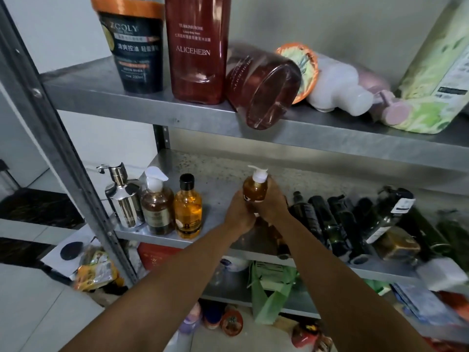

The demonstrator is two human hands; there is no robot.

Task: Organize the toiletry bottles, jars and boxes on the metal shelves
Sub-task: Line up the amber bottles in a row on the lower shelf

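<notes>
Both hands hold one amber pump bottle (255,189) with a white pump, upright over the middle shelf (218,189). My left hand (238,214) grips its lower left side and my right hand (272,201) wraps its right side. At the shelf's left end stand a chrome pump dispenser (124,199), a brown pump bottle (156,207) and an orange bottle with a black cap (188,209). To the right lie several dark green bottles (337,222) on their sides.
The upper shelf (152,107) carries a black jar with an orange lid (134,44), an upright red bottle (198,52), a toppled red bottle (261,90), a white bottle (337,92) and a green refill pouch (439,80). Bags and jars crowd the lower shelves and floor.
</notes>
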